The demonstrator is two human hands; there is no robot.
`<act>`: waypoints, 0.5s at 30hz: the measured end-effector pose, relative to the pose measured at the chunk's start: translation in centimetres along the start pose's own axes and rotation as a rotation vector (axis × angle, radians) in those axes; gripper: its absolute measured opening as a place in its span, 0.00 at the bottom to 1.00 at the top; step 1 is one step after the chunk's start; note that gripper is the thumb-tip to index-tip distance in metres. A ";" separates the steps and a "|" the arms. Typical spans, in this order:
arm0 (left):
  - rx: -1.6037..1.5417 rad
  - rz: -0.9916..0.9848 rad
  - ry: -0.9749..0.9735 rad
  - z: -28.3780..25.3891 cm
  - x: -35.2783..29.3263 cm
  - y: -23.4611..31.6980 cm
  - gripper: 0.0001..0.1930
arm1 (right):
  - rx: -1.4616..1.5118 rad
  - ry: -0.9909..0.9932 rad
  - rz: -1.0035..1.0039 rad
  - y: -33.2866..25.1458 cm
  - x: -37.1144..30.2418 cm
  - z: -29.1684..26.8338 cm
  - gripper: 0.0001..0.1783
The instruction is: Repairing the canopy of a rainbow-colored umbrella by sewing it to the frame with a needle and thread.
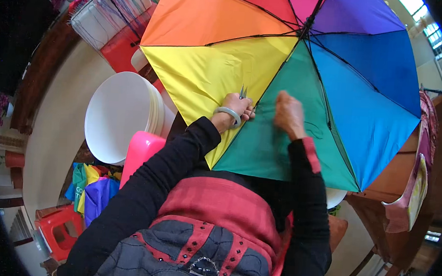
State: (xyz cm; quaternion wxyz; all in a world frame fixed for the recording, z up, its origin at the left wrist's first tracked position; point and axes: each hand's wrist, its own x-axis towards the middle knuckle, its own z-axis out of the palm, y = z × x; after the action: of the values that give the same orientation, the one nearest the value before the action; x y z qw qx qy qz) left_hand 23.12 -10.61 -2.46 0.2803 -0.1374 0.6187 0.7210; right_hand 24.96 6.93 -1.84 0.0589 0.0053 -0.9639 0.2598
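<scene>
A rainbow umbrella [304, 67] lies spread open in front of me, with its black ribs facing up. At the seam between the yellow and green panels, my left hand [238, 106] is closed, its fingertips at the rib. Two pointed metal blades of small scissors [243, 92] stick up from that hand; their handles are hidden in it. Over the green panel my right hand [290, 114] is closed, thumb and fingers pressed together and slightly blurred. Whatever it may pinch is too small to make out.
White buckets [123, 117] and a pink stool [142, 151] stand to my left. Folded umbrellas [96, 193] lie near a red stool [58, 232]. Threads hang over a white container [112, 15] at the far left. A wooden table [380, 185] with cloth [407, 200] is on the right.
</scene>
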 end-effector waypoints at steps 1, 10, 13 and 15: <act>0.007 0.000 0.020 0.1 -0.2 0.1 0.10 | -0.062 0.081 -0.026 0.2 -0.1 -2.5 0.03; 0.206 0.106 -0.022 -0.9 -0.8 0.2 0.08 | -0.429 0.962 -0.299 0.8 -8.3 -30.1 0.13; 0.316 0.154 -0.010 0.2 -0.9 0.3 0.08 | -0.368 0.994 -0.320 9.7 -11.7 -40.8 0.12; 0.399 0.177 0.114 -0.4 -0.8 0.1 0.09 | -0.258 0.998 -0.349 11.2 -12.7 -42.5 0.12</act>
State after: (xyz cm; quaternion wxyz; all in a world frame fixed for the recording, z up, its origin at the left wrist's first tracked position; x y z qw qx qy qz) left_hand 23.69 -11.19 -2.05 0.2020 -0.0651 0.7735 0.5973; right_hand 41.82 37.69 27.55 0.5516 0.0342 -0.8278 0.0967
